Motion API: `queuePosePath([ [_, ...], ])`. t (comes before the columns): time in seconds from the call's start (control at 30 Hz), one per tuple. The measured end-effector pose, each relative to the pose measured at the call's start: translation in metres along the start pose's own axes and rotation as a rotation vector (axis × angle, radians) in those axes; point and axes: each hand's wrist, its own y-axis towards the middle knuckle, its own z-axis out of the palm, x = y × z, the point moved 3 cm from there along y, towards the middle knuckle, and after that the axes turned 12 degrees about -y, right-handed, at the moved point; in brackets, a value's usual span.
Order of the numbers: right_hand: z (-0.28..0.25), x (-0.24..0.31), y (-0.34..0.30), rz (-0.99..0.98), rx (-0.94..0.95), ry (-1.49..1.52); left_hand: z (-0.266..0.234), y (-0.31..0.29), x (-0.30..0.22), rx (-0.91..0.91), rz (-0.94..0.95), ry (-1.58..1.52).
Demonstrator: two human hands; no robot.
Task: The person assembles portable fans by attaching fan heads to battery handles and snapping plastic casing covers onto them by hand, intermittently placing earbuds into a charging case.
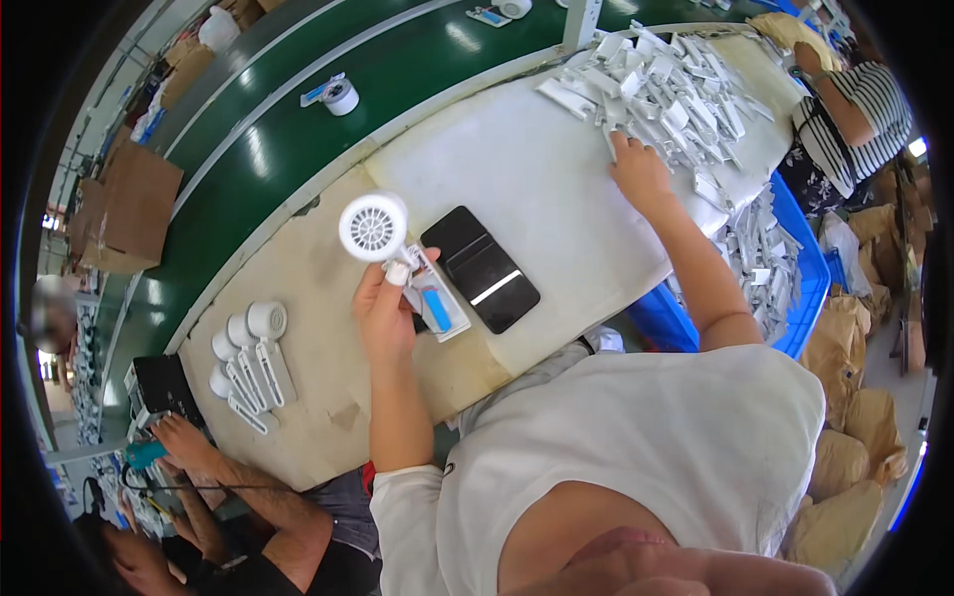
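Note:
My left hand [387, 308] is closed around the neck of a white handheld fan [374, 226], its round grille facing up. The fan's handle lies open along its length, showing a blue battery [435, 308] and thin wires inside. My right hand [641, 171] stretches to the near left edge of a heap of white plastic handle covers [668, 94]. Its fingers are bent on one white cover [610, 142] at that edge. Between my hands a black smartphone [482, 268] lies on the table, right beside the open handle.
Several white fans [253, 343] lie in a row at the left. A co-worker's hand [184, 442] is by a teal power tool [145, 454] at lower left. Beyond the table runs a green conveyor [397, 74] carrying fan parts. A blue crate [810, 288] of white parts stands at right.

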Motion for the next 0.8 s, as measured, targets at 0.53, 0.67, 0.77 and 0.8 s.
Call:
queuePosePath([
  [0.53, -0.175, 0.197, -0.056, -0.642, -0.210, 0.797, -0.014, 0.005, 0.010, -0.189, 0.174, -0.310],
  [0.67, -0.191, 0.199, -0.063, -0.617, -0.297, 0.840, -0.022, 0.008, 0.000, -0.225, 0.269, -0.322],
  [0.77, -0.214, 0.181, -0.066, -0.626, -0.169, 1.062, -0.034, 0.009, -0.010, -0.379, 0.330, -0.212],
  [0.8, -0.218, 0.185, -0.067, -0.743, -0.026, 1.110, -0.038, 0.011, -0.009, -0.319, 0.342, -0.249],
])
